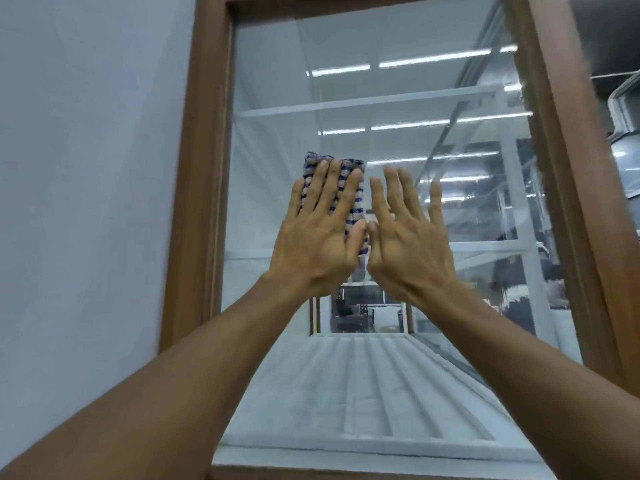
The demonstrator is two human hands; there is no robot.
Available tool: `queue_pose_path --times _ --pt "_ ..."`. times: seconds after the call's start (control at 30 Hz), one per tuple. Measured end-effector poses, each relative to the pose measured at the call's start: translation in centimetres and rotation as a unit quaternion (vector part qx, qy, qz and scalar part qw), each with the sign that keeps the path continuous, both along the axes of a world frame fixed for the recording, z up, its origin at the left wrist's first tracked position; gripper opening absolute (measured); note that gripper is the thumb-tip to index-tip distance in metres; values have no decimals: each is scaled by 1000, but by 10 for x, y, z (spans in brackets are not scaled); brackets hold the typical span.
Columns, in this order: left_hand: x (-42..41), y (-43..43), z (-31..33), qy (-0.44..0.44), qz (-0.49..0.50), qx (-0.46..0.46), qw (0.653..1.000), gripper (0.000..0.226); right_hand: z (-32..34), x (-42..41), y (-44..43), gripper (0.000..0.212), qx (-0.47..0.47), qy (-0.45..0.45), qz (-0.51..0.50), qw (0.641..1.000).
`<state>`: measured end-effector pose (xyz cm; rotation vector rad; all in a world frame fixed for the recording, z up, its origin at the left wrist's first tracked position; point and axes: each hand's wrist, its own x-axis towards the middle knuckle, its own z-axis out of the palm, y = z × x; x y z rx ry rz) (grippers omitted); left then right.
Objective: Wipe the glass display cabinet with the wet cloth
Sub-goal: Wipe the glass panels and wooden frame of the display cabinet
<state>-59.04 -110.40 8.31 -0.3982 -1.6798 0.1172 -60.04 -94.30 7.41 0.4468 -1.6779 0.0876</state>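
Glass fronted the tall display cabinet (pixel 381 98), held in a brown wooden frame (pixel 194 168) set beside a pale wall (pixel 86 168). Near the middle of the pane, the person's left hand (pixel 320 237) lay flat with its fingers spread, pressing a folded blue-and-white striped cloth (pixel 353 188) against the glass; the cloth was pinned under the palm rather than gripped, and its top edge showed above the fingertips. The right hand (pixel 407 244) was likewise open and empty, fingers splayed, held just beside the left with the thumbs almost meeting. Whether the right palm actually touched the pane could not be told. White shelves (pixel 363 105) and a ribbed white floor panel (pixel 363 386) were visible inside, empty as far as could be seen, and ceiling lights were mirrored in the glass.

Judged from this position, the wiping looked under way at mid-height, with much of the pane above and below yet to cover. Several risks followed. A cloth merely pressed flat could slide out from under the palm and drop if the pressure eased during a stroke. A bare right hand resting on the glass would likely leave fingerprints on it. Hard pushing with both arms might also strain the thin pane within its frame.
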Motion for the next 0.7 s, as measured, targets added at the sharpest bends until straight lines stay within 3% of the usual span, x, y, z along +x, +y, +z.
queue_pose_path --times 0.23,0.4,0.53,0.7 --pt "8 -81 -10 5 36 75 997 72 -1 -7 -47 66 27 14 -7 1000" --pt "11 -69 -52 9 20 147 989 71 -10 -6 -37 66 33 19 -1 999" --pt "3 -20 -61 2 -7 -15 1000 70 -17 -6 -13 65 29 31 -1 999" --pt "-3 57 -15 5 -33 40 999 71 -17 -8 53 66 -52 19 -24 998"
